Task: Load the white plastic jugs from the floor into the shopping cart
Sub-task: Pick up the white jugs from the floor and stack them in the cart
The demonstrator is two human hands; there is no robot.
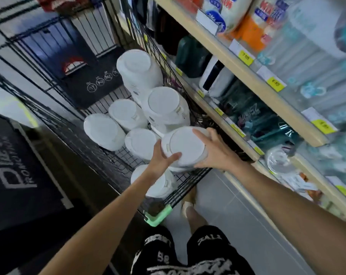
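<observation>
A black wire shopping cart [188, 185] stands in front of me and holds several white plastic jugs lying bottom-up. One white jug [185, 148] is held over the cart's near right corner, its flat base toward me. My left hand [161, 157] grips its left edge, thumb across the base. My right hand [212, 150] holds its right side, fingers curled over the top rim. Other jugs lie at the far end [138, 70], in the middle [164, 106] and near the front wall [158, 183].
Wooden store shelves [247, 76] with yellow price tags and packaged goods run close along the cart's right side. A dark printed mat [15, 175] lies on the left. My legs in black shorts and a sandalled foot [188, 205] stand on grey floor behind the cart.
</observation>
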